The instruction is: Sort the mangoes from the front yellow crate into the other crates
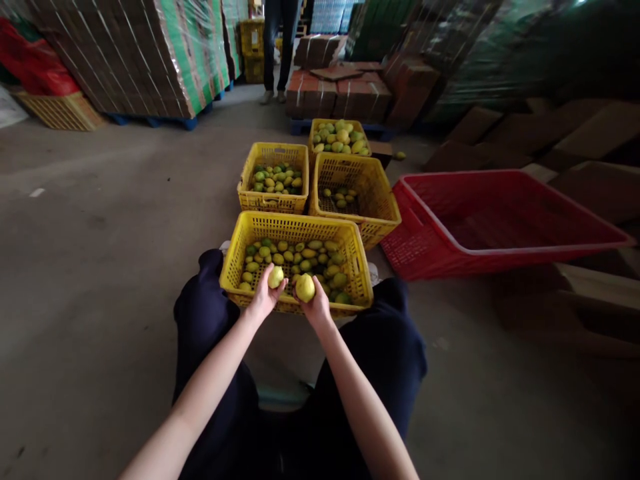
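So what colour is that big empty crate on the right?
Red: the big crate is red plastic mesh, beside the yellow crates. The head view shows it best.

Two fruits in hand, both held over near rim of yellow crate (240, 250).

Item 1: small yellow-green fruit (275, 277), roundish-oval, skin smooth, no visible damage. Sits between thumb and fingertips of left hand (263, 299), fingers wrapped from below and left; top half exposed.

Item 2: yellow fruit (305, 287), slightly larger, oval, paler yellow, intact. Cupped at fingertips of right hand (317, 308), fingers behind and under it; front face exposed.

Sep. between the two: just beside each other, approx. level, not touching. Stem ends: cannot tell.
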Action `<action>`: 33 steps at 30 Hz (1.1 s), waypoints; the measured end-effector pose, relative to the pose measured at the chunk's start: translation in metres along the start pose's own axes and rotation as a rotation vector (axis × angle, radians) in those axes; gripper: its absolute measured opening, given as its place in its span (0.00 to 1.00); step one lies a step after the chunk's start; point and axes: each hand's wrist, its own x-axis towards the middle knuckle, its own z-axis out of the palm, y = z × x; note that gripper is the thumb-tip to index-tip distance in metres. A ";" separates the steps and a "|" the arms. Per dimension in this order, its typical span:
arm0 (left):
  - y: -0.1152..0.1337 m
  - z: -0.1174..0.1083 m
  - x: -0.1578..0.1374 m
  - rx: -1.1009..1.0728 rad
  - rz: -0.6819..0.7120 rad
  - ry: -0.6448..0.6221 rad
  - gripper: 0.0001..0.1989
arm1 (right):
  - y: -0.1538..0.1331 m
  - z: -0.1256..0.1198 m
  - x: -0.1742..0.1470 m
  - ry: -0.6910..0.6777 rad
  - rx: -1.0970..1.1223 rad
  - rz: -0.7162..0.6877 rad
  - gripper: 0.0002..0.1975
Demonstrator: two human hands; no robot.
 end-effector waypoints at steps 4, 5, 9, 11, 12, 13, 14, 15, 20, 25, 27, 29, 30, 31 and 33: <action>-0.006 -0.003 0.003 0.079 -0.024 -0.022 0.09 | 0.003 0.000 0.000 0.011 0.011 -0.031 0.18; -0.007 -0.004 0.003 0.075 -0.020 -0.019 0.10 | 0.003 0.000 0.000 -0.002 0.012 -0.044 0.19; -0.007 -0.004 0.003 0.046 0.018 -0.010 0.11 | 0.001 0.001 -0.003 -0.047 0.015 -0.073 0.22; -0.002 -0.002 0.003 0.053 0.036 -0.002 0.11 | 0.000 0.000 -0.002 -0.039 0.027 -0.052 0.21; 0.000 -0.001 0.002 0.065 0.039 -0.006 0.11 | 0.000 0.000 -0.001 -0.033 0.035 -0.038 0.19; 0.002 -0.001 0.002 0.076 0.035 -0.015 0.12 | 0.000 -0.001 0.000 -0.027 0.044 -0.024 0.18; 0.003 0.000 0.002 0.083 0.027 -0.025 0.13 | -0.001 -0.002 0.001 -0.020 0.051 -0.011 0.17; 0.004 0.000 0.003 0.082 0.017 -0.031 0.15 | -0.001 -0.003 0.003 -0.014 0.058 -0.001 0.16; 0.000 -0.002 0.006 0.035 0.025 -0.017 0.13 | 0.003 -0.005 0.011 0.007 0.060 0.009 0.13; 0.005 -0.005 0.000 0.038 0.061 -0.015 0.08 | -0.001 0.000 0.010 -0.020 0.045 -0.014 0.16; 0.012 -0.003 -0.007 0.075 0.047 -0.017 0.09 | -0.007 0.004 0.006 -0.045 0.044 -0.035 0.17; 0.021 0.003 -0.018 0.094 0.026 -0.035 0.12 | -0.015 0.009 0.001 -0.076 0.044 -0.043 0.17; 0.026 0.008 -0.024 0.100 0.016 -0.051 0.14 | -0.019 0.011 -0.001 -0.091 0.045 -0.041 0.17; 0.032 0.014 -0.031 0.107 0.011 -0.066 0.15 | -0.023 0.013 -0.003 -0.106 0.046 -0.038 0.16; 0.044 0.032 -0.045 0.126 0.014 -0.102 0.15 | -0.030 0.018 -0.007 -0.136 0.048 -0.015 0.15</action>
